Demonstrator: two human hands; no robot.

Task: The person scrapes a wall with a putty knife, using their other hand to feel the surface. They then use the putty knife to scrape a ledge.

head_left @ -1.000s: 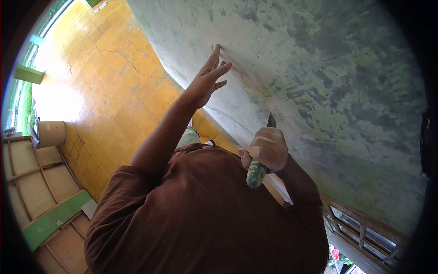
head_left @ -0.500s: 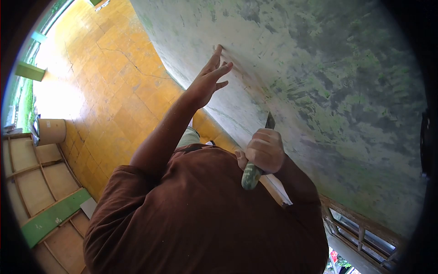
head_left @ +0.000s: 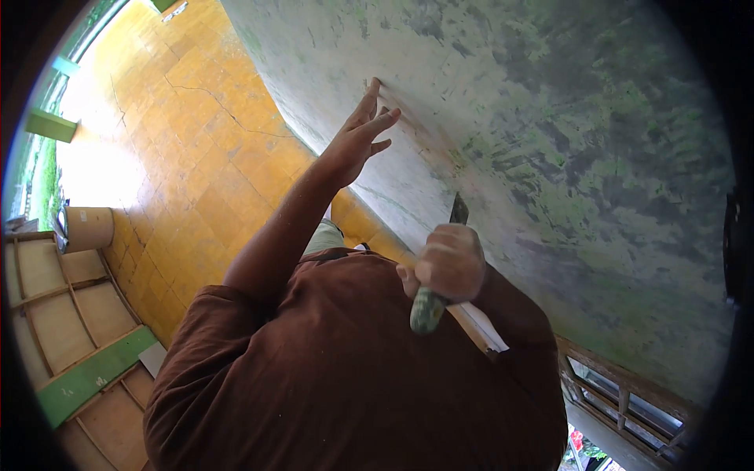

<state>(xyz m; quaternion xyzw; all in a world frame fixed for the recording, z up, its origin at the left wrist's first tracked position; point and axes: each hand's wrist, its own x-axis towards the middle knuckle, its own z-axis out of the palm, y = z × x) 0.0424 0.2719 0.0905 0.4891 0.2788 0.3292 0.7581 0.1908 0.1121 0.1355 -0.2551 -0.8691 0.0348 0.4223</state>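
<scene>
My right hand (head_left: 449, 263) is wrapped round a scraper (head_left: 426, 312), its worn green handle poking out below the fist. The scraper's short dark metal blade (head_left: 459, 207) points up beside the wall (head_left: 542, 141), which is grey and patchy with remnants of green paint. Higher along the same wall, my left hand (head_left: 363, 137) is stretched out with its fingers apart, the longest fingertip right at the surface. Nothing is in that hand.
Cracked yellow-orange floor tiles (head_left: 212, 149) run along the foot of the wall. At the left stand a tan bucket-like container (head_left: 89, 228) and a wooden framed panel (head_left: 51, 314) with a green strip. A wooden window frame (head_left: 624, 404) is at the lower right.
My right hand and the scraper have shifted slightly down and left, a little away from the wall. My left hand keeps its place.
</scene>
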